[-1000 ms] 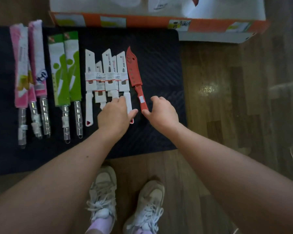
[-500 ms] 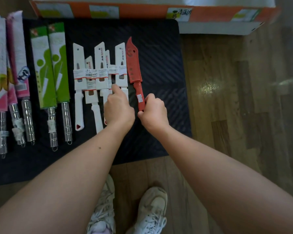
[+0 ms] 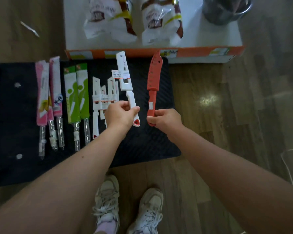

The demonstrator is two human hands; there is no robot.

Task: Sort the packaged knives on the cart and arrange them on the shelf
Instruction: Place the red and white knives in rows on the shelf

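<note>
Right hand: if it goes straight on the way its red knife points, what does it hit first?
Probably the orange shelf edge: the right hand grips the red knife with its tip aimed there. Held higher, it might pass over onto the white shelf top; height is unclear.

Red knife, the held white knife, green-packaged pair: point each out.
red knife [image 3: 153, 73]: head view, on its sheathed blade.
white knife [image 3: 126, 86]: head view, base of its sheath.
green-packaged pair [image 3: 71, 98]: head view, left pack's card.
</note>
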